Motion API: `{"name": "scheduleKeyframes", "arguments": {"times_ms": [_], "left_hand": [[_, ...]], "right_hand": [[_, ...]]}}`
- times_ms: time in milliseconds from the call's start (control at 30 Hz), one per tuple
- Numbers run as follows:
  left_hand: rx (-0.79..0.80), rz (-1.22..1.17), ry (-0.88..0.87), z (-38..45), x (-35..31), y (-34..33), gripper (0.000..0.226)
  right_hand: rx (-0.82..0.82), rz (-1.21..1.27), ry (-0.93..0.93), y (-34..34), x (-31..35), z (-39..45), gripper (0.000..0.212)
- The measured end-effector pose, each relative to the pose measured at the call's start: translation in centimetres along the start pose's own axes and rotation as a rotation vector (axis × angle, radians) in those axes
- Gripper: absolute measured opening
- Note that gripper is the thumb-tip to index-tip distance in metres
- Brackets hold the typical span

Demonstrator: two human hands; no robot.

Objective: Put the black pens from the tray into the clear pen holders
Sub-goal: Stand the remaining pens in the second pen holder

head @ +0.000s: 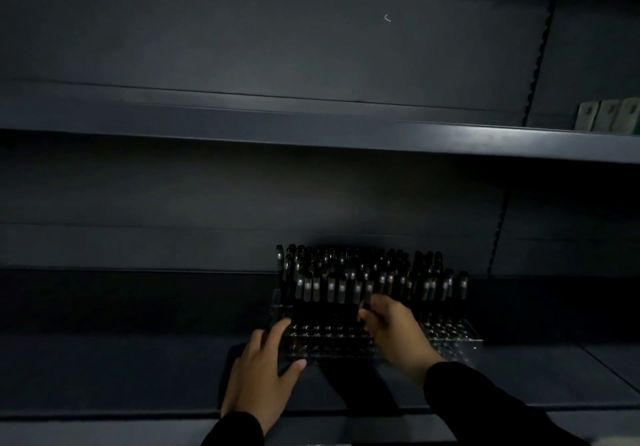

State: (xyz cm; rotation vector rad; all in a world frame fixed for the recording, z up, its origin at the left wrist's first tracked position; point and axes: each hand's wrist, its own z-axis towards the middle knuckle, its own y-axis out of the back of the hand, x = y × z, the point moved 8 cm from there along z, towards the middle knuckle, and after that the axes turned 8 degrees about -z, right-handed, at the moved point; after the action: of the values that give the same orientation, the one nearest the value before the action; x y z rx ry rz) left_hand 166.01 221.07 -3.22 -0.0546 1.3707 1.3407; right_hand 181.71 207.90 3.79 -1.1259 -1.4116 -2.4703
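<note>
Dark matte metal shelf (138,369) bears clear perforated plastic pen holders (450,336); my left hand (263,373) spreads against them, my right hand (391,331) pinches a slim black pen (367,291).

The lower shelf (104,369) lies bare to the left of the clear pen holders (346,341), and to their right too. Above, the upper shelf (311,133) overhangs, with open room between it and the pen tops. The upright black pens (346,272) crowd the holders' back rows; the front rows on the right stand open.
</note>
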Motion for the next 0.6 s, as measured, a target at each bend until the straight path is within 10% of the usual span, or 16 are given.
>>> {"name": "scheduleKeyframes", "arguments": {"times_ms": [233,433,600], "left_hand": [[-0.073,-0.024,-0.029,-3.2,-1.6,0.9,0.066],[0.057,0.041,-0.226,-14.9,1.2,-4.6,0.075],[0.26,0.087,0.257,-19.9,9.2,-8.6,0.07]], "right_hand": [[-0.17,0.209,-0.096,2.2,-0.9,-2.6,0.014],[-0.01,0.197,0.01,-0.1,-2.6,-11.8,0.023],[0.068,0.125,0.041,-5.5,-5.8,-16.7,0.023]]}}
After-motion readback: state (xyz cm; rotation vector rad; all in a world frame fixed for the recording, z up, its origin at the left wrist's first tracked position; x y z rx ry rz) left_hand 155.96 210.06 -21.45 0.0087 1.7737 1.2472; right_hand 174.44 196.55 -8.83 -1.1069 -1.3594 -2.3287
